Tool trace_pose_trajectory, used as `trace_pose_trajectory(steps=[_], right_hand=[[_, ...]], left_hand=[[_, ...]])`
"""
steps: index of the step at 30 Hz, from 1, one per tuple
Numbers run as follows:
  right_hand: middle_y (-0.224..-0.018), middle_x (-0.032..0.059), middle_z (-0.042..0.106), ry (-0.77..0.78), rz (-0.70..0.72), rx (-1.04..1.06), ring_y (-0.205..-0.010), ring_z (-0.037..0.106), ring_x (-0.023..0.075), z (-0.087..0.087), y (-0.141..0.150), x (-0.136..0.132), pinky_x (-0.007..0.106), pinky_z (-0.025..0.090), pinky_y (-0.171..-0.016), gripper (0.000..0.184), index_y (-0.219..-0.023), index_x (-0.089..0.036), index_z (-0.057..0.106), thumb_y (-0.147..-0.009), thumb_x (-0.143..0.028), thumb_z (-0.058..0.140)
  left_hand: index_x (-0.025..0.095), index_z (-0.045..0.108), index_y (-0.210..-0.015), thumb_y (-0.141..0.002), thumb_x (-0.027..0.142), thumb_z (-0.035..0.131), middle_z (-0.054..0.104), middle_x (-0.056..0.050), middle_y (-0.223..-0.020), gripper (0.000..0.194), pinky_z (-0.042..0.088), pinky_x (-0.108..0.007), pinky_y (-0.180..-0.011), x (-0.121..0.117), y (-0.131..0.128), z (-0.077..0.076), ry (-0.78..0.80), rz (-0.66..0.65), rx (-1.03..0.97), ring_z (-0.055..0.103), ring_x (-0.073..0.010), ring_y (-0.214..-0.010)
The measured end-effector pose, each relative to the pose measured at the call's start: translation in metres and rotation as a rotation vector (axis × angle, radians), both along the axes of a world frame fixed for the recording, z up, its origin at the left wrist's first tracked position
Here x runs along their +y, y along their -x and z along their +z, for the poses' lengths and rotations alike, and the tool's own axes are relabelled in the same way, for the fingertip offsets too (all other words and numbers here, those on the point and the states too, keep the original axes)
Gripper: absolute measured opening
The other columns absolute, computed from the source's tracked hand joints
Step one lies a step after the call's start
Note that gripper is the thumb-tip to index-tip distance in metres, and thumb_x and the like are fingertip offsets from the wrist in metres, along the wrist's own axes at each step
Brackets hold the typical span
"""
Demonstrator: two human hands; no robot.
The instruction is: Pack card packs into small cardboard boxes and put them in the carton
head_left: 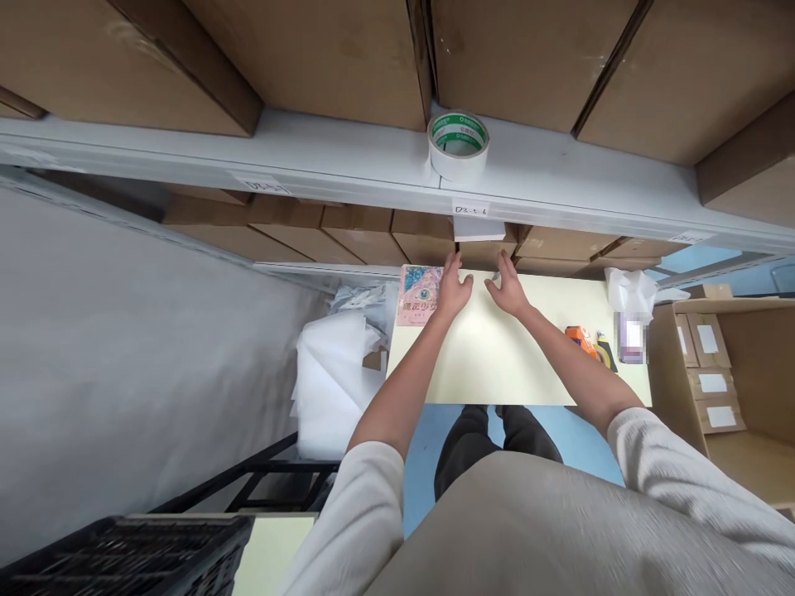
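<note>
Both my hands are over the far part of a pale yellow table point(497, 364), a short gap between them. My left hand point(455, 290) has its fingers stretched forward and its thumb apart, beside a pink and blue illustrated book point(420, 300). My right hand point(509, 288) is likewise open, fingers pointing at the shelf and thumb turned inward. Neither hand shows anything held. Just beyond the fingertips, a white flat-faced block point(478, 228) juts out below the shelf's label; its kind is unclear.
A tape roll point(458, 147) stands on the grey shelf among cardboard boxes point(335, 58). Right on the table are an orange item point(581, 338), a yellow-and-black cutter point(604, 351) and a plastic-wrapped item point(631, 294). White foam sheets point(332, 381) lie left; an open carton point(745, 310) stands right.
</note>
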State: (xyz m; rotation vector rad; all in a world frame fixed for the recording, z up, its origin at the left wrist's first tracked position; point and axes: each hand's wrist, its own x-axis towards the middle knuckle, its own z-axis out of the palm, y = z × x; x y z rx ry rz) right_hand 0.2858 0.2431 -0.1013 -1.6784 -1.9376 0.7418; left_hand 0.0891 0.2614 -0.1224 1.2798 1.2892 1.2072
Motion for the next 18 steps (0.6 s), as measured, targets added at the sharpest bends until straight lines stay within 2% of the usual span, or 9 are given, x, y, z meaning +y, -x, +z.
trace_pose_trajectory(steps=[4,8,11,14,18], right_hand=[[-0.185,0.0161,0.017,-0.008,-0.024,0.063,-0.168,0.029,0.0375,-0.009,0.004,0.012,0.058,0.049,-0.122,0.088,-0.182,-0.024,0.009,-0.108,-0.052,0.050],[-0.184,0.0186,0.019,-0.022,-0.050,0.102,-0.158,0.044,0.0389,-0.013,0.005,0.018,0.057,0.055,-0.114,0.082,-0.179,-0.025,0.018,-0.107,-0.048,0.051],[-0.178,0.0194,0.031,-0.035,-0.079,0.154,-0.149,0.053,0.0364,-0.012,0.004,0.024,0.055,0.059,-0.110,0.072,-0.172,-0.025,0.033,-0.104,-0.042,0.052],[-0.169,0.0166,0.044,-0.028,-0.127,0.248,-0.142,0.056,0.0334,-0.010,0.002,0.035,0.053,0.063,-0.104,0.064,-0.160,-0.026,0.043,-0.098,-0.038,0.055],[-0.160,0.0143,0.050,-0.003,-0.158,0.381,-0.133,0.061,0.0313,-0.010,0.002,0.046,0.052,0.065,-0.098,0.061,-0.151,-0.028,0.045,-0.094,-0.042,0.061]], left_hand=[[0.029,0.062,-0.152,-0.089,0.025,0.078,0.042,-0.014,-0.176,0.065,0.054,-0.051,-0.119,0.010,-0.004,0.000,-0.032,0.012,-0.006,0.065,-0.0327,-0.141],[0.027,0.066,-0.141,-0.087,0.019,0.077,0.048,-0.013,-0.170,0.055,0.055,-0.050,-0.116,0.013,-0.006,0.000,-0.055,0.019,-0.008,0.064,-0.0318,-0.139],[0.026,0.066,-0.130,-0.084,0.015,0.076,0.060,-0.012,-0.155,0.048,0.056,-0.050,-0.114,0.020,-0.006,0.003,-0.057,0.037,-0.010,0.064,-0.0311,-0.139],[0.027,0.063,-0.124,-0.083,0.013,0.075,0.067,-0.010,-0.139,0.045,0.056,-0.049,-0.113,0.030,-0.008,0.004,-0.019,0.033,-0.052,0.064,-0.0305,-0.138],[0.028,0.058,-0.129,-0.081,0.010,0.075,0.064,-0.009,-0.144,0.054,0.054,-0.048,-0.114,0.037,-0.010,0.004,0.028,0.054,-0.125,0.064,-0.0297,-0.139]])
